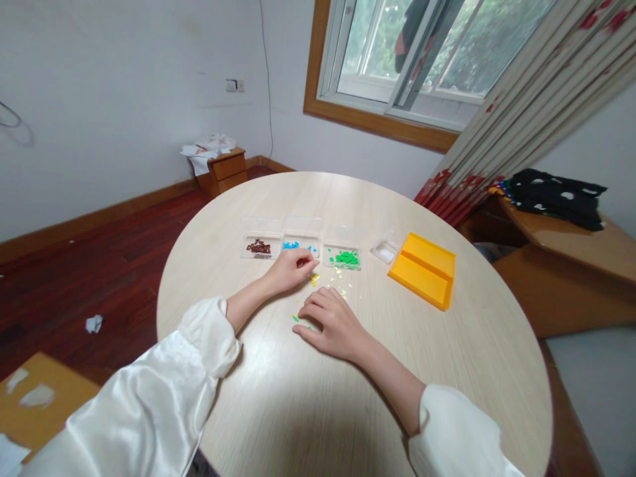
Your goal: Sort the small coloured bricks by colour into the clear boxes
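Three colours boxed, small bits loose on the table [397, 371].
So the brown pieces [259, 247], blue pieces [290, 246] and main pile of green pieces [346, 257] each sit in their own clear box [275, 246], which I'd call the done part. What's left, I reckon, is the yellow pieces [315, 280], the pale pieces [342, 291] and a few stray greens [295, 318], all out on the tabletop. Left hand [291, 270] is curled just beside the yellows, thumb close to the fingers, can't tell if it's pinching anything. Right hand [338, 324] has thumb and fingers spread apart near the stray greens.
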The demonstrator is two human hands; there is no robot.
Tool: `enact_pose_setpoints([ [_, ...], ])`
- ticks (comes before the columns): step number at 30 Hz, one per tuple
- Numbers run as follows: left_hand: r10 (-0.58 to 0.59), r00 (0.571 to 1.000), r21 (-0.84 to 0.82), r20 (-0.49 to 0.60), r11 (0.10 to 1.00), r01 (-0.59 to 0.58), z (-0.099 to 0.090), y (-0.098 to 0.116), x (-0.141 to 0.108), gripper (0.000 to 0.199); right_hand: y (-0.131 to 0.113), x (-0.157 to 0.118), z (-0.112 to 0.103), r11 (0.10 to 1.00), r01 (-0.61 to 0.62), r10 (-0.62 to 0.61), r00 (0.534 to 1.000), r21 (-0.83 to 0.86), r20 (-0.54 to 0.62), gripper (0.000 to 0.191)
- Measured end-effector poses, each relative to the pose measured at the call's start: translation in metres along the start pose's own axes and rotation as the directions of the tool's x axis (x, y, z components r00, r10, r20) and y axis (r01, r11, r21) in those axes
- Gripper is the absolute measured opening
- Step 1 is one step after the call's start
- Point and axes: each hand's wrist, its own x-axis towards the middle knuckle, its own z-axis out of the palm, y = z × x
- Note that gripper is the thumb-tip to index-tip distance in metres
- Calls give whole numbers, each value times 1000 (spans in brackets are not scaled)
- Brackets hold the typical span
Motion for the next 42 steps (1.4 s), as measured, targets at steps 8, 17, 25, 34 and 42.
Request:
enact_pose_setpoints([
  [8, -15, 1000, -5, 3, 1000, 15, 0, -1, 1, 25, 0, 0, 7, 999, 23, -25, 999, 41, 39, 11],
  [17, -15, 1000, 6, 0, 1000, 15, 0, -1, 1, 27, -1, 1, 10, 996, 55, -58, 997, 66, 47, 17],
  [25, -20, 1000, -17, -2, 1000, 20, 0, -3, 0, 26, 0, -1, -1, 993, 85, -95, 987, 85, 126, 17],
  [34, -13, 1000, -24, -4, 1000, 13, 0, -3, 0, 27, 8, -4, -7, 987, 41, -60, 990, 153, 124, 17],
  [42, -18, 1000, -29, 6, 999, 18, -1, -2, 0, 27, 7, -4, -6, 982, 41, -62, 992, 184, 111, 10],
])
